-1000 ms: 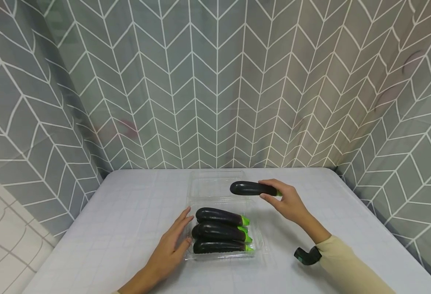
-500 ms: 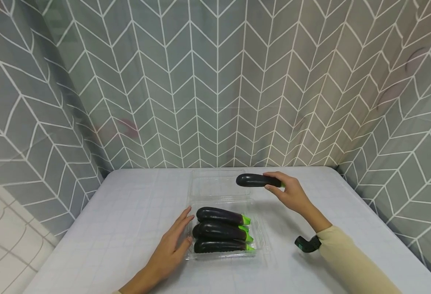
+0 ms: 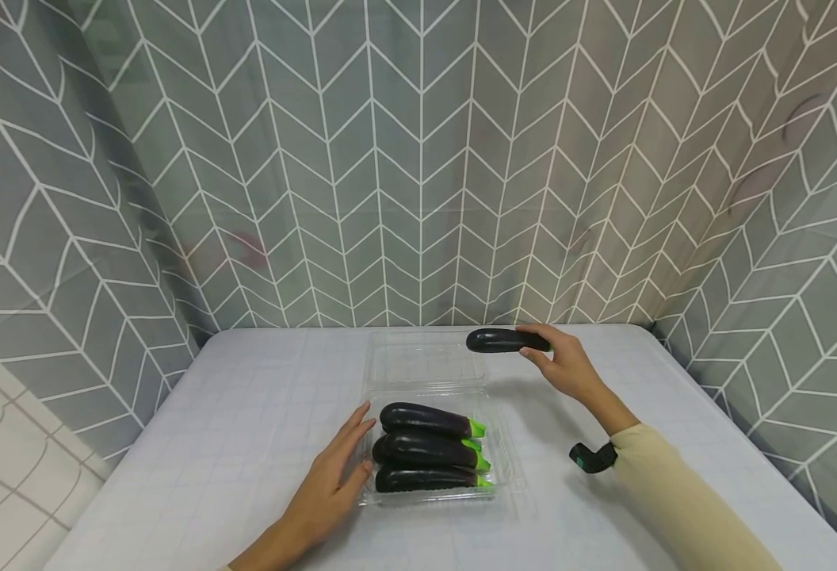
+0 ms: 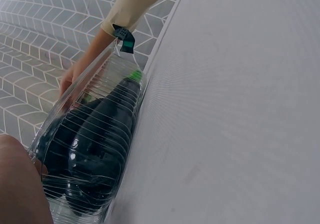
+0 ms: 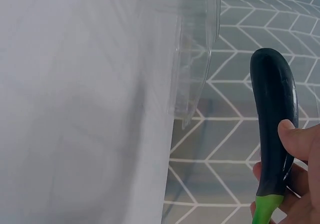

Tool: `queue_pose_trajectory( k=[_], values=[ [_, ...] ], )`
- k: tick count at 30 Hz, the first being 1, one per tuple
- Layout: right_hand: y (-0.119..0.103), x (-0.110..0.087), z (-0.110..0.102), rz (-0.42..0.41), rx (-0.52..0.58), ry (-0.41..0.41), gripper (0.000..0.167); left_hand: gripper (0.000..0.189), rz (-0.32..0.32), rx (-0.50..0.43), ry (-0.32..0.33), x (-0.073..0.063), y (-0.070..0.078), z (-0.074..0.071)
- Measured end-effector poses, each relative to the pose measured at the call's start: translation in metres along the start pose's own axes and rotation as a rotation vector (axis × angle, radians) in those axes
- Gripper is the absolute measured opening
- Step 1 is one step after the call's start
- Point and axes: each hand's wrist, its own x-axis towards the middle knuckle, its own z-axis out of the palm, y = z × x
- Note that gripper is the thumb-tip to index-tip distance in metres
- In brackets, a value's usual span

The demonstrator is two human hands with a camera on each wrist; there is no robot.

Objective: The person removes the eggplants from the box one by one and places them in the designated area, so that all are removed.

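Observation:
My right hand (image 3: 564,361) grips a dark purple eggplant (image 3: 498,340) near its green stem end, up above the back of the table. In the right wrist view the thumb presses one side of this eggplant (image 5: 272,99) and the fingers curl behind it. Several more eggplants (image 3: 426,450) lie stacked side by side in a clear plastic clamshell box (image 3: 426,496), their green stems to the right. My left hand (image 3: 326,480) rests at the box's left side with fingers extended. From the left wrist, the eggplants (image 4: 102,139) show through the ribbed wall.
The box's clear lid (image 3: 418,358) lies folded open toward the back of the white table (image 3: 247,396). A black wrist camera (image 3: 593,457) sticks out from the right sleeve. Grey patterned curtains (image 3: 418,159) enclose the back and sides.
My right hand has lifted the eggplant up and carried it slightly right and farther back. The left hand and the box have stayed in place.

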Motion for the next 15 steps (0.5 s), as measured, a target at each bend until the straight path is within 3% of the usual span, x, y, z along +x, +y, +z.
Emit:
queue_pose_trajectory(
  k=[15],
  values=[
    [0.017,0.012,-0.003,0.077,-0.032,-0.031,0.037,0.058,-0.024,0.026,0.0,0.001,0.001,0.0]
  ],
)
